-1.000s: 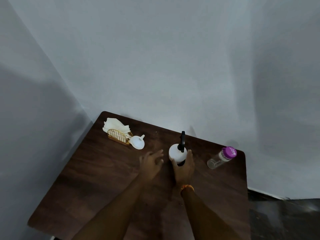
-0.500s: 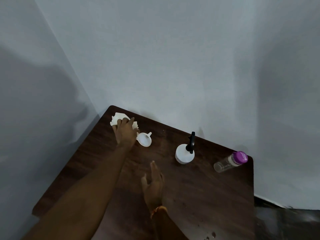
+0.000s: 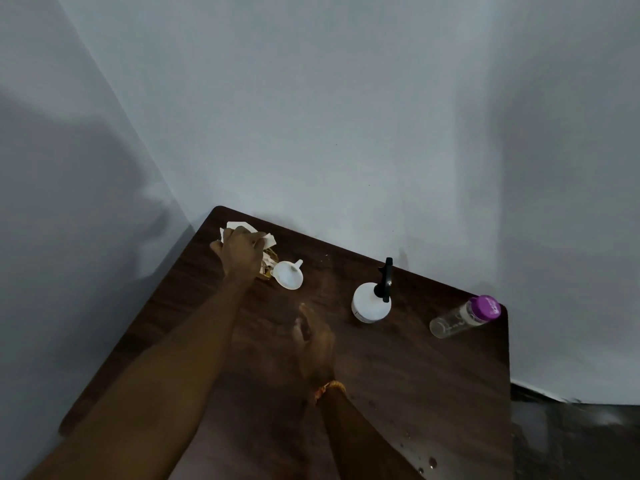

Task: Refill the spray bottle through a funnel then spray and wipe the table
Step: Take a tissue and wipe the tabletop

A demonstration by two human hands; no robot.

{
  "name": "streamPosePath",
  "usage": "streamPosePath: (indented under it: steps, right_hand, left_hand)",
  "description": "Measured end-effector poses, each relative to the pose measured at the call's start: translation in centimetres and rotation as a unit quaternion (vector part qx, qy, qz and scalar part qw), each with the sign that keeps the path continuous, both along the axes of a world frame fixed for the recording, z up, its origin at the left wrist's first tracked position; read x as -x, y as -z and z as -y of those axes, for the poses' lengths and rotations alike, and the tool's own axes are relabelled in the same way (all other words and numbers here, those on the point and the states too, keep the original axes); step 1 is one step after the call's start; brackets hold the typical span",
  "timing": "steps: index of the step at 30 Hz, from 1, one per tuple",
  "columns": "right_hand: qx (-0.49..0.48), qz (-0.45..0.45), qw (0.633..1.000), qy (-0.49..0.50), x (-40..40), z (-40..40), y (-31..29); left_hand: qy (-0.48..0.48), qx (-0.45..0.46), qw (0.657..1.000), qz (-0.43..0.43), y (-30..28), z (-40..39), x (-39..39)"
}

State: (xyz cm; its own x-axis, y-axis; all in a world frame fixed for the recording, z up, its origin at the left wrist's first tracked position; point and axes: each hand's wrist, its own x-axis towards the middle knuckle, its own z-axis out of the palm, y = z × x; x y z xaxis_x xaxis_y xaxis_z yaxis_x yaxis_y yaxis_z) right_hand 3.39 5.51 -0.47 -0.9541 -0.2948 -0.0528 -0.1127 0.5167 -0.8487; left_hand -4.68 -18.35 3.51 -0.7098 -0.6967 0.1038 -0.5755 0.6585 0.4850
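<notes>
On the dark wooden table a white spray bottle with a black trigger head stands upright near the back edge. A white funnel lies to its left. At the far left corner my left hand grips the white paper napkins in a small wire holder, most of it hidden under the hand. My right hand hovers over the middle of the table, fingers straight, holding nothing. A clear bottle with a purple cap lies on its side at the right.
Grey walls meet at the table's far left corner and run close behind its back edge. Water drops dot the wood near the front right. Dark floor shows beyond the table's right edge.
My right hand let go of the spray bottle and drew back to the table's middle. My left hand reached to the far left corner and closed on the napkins.
</notes>
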Motion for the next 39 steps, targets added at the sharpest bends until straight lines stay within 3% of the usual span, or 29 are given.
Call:
streamPosePath:
  steps: [3,7,11,13,17,22,28,31,36,39]
  right_hand:
    - [0.009,-0.014,1.0,0.012,0.2,0.4,-0.9]
    - [0.042,-0.027,0.998,0.026,1.1,1.4,-2.6]
    - [0.085,-0.017,0.995,0.049,2.3,2.5,-4.8]
    - [0.127,0.015,0.99,0.054,2.8,3.0,-6.5]
    - [0.232,0.074,0.97,0.023,3.2,3.3,-9.8]
    - [0.252,0.114,0.96,-0.035,2.3,1.2,-11.0]
    - [0.244,0.186,0.95,0.057,0.1,-4.5,-10.2]
    - [0.19,0.18,0.959,0.11,-1.5,-8.3,-8.5]
    - [0.114,0.162,0.962,0.185,-3.8,-15.1,-5.7]
    - [0.14,0.166,0.949,0.228,-5.1,-18.5,-5.5]
  left_hand:
    - [-0.005,-0.018,0.998,-0.063,-0.7,0.1,-1.1]
    - [-0.027,-0.109,0.975,-0.193,-1.8,0.6,-2.9]
    - [0.008,-0.064,0.954,-0.292,-6.0,-0.6,-4.4]
    - [0.003,-0.099,0.942,-0.32,-8.1,-1.5,-5.4]
    - [0.032,-0.222,0.926,-0.304,-10.2,-4.7,-7.4]
    - [0.079,-0.353,0.906,-0.22,-9.4,-9.7,-9.9]
    - [0.031,-0.42,0.888,-0.185,-8.3,-16.4,-12.3]
    - [0.026,-0.457,0.88,-0.126,-6.0,-18.8,-13.5]
    - [0.137,-0.552,0.822,-0.005,-3.2,-24.6,-14.8]
    - [0.209,-0.507,0.836,0.007,-1.5,-27.5,-15.0]
